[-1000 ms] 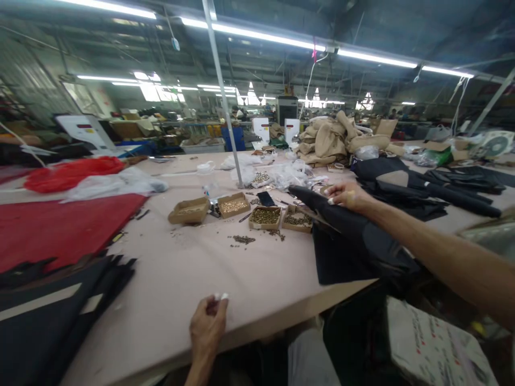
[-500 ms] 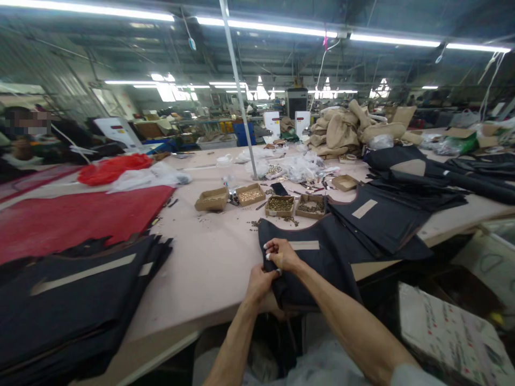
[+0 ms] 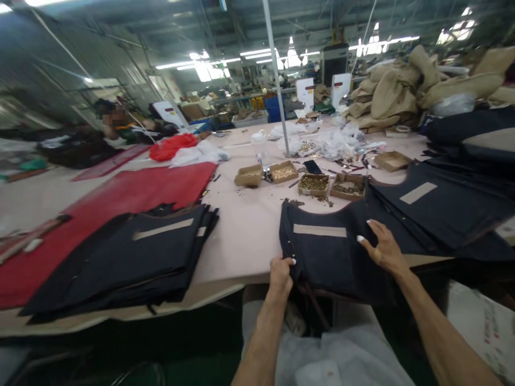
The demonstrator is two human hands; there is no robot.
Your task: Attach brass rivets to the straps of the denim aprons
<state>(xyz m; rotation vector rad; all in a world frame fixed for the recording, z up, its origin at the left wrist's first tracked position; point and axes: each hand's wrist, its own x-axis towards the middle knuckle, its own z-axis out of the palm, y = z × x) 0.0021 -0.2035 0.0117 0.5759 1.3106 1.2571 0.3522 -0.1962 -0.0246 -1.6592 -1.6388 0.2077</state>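
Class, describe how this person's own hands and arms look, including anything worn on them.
The left hand wears a white thumb-tip covering; the right hand wears white coverings on its thumb and one finger. No gloves or sleeves show; the forearms are bare.

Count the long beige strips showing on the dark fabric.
3: one strip on the left stack, another on the dark piece the left hand grips, a third on the right stack. Layers beneath may hide more.

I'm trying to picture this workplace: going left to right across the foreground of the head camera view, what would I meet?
Pile of dark fabric, left hand, pale strip on the dark panel, right hand, white printed package.
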